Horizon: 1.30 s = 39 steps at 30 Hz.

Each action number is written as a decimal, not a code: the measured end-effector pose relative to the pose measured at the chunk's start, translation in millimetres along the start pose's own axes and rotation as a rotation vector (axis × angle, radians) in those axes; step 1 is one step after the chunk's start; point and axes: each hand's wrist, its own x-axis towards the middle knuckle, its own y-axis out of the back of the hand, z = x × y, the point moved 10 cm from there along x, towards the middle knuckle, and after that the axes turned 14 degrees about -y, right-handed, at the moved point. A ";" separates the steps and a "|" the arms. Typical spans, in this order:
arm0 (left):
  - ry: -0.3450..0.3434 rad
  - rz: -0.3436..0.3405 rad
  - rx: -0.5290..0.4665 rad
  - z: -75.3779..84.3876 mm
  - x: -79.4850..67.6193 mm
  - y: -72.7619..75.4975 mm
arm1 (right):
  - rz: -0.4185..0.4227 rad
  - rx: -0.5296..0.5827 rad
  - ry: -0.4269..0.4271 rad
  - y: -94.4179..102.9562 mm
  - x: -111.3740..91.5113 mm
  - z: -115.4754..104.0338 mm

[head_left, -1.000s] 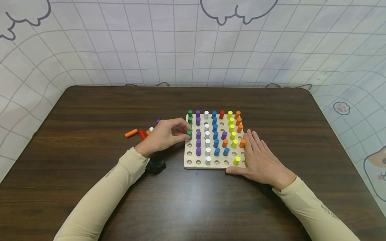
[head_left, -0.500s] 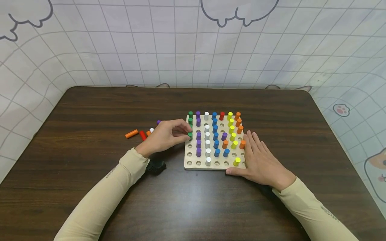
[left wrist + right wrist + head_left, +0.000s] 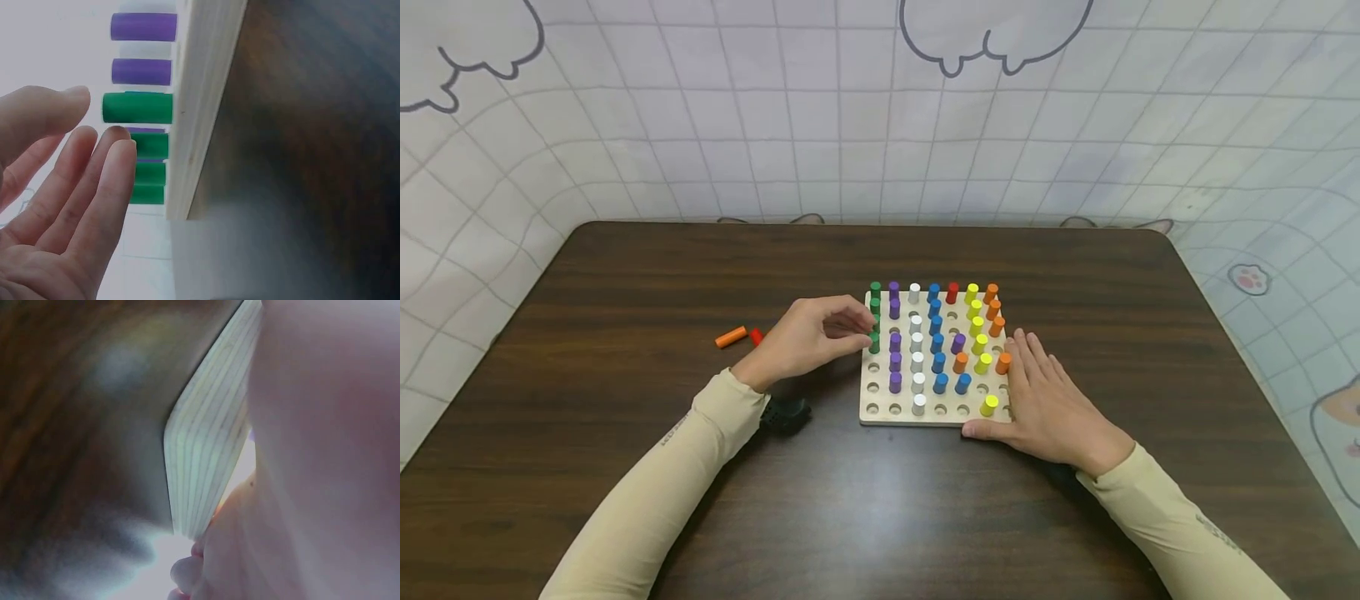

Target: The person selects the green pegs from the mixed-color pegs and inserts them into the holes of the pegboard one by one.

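Observation:
A wooden pegboard [image 3: 928, 415] bears rows of coloured pegs, standing upright in its holes. At its left edge a column of green pegs [image 3: 874, 343] stands, the nearest green peg [image 3: 137, 108] showing a small gap from my thumb and fingertips in the left wrist view. My left hand [image 3: 808, 333] hovers beside this column, its fingers bent loosely and nothing between them. Flat along the right edge and front right corner of the board lies my right hand [image 3: 1051, 404], fingers straight, thumb against the front edge. The right wrist view shows the layered board edge [image 3: 209, 431] against that hand.
Left of the left hand, an orange peg [image 3: 731, 337] and a red peg [image 3: 756, 336] lie loose on the dark wooden table [image 3: 880, 517]. A black strap-like object [image 3: 786, 415] is beneath the left wrist. A white gridded sheet [image 3: 865, 125] rises behind the table.
The left hand has lifted slightly relative to the board, and now hides the loose white, purple and second orange pegs. The green pegs stay in place. The right hand has not moved.

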 end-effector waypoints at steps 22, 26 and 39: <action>0.061 0.069 0.085 2.0 -27.0 51.7 | -0.009 0.013 -0.006 2.2 -2.7 -0.9; 0.063 0.065 0.074 -0.4 -32.3 55.4 | -0.014 0.013 -0.008 1.2 -2.3 -0.9; 0.114 -0.010 0.093 -11.8 -55.3 62.8 | -0.027 0.017 -0.004 1.7 -2.4 -2.6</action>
